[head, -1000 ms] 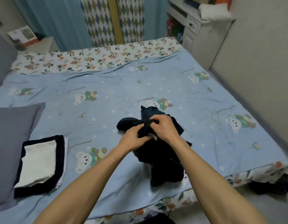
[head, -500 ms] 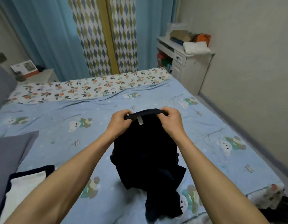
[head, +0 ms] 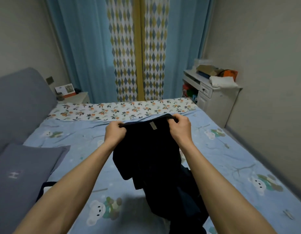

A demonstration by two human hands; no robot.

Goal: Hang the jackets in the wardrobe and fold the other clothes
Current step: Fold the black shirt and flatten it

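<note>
A bed (head: 230,157) in blue bear-print sheets; beyond it blue curtains (head: 89,48), a white desk (head: 212,97) at its right.

Dim, soft light — wide-angle edge warping

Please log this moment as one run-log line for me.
left hand: grips dark garment top edge | right hand: grips same edge | garment: lifted, lower part on bed
</note>
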